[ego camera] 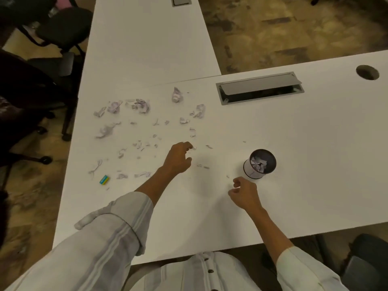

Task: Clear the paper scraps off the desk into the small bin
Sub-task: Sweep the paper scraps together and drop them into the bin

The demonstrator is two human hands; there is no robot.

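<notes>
Paper scraps (138, 106) (perhaps one pinched) hide under left hand (178, 158).

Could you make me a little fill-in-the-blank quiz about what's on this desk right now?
1. The small bin already holds some paper ____.
2. The bin stands nearest the person's ____ hand.
3. Most loose scraps lie on the white desk to the ____ of the bin.
4. The small green and yellow block lies near the desk's ____ edge.

Missing words: scraps; right; left; left
</notes>
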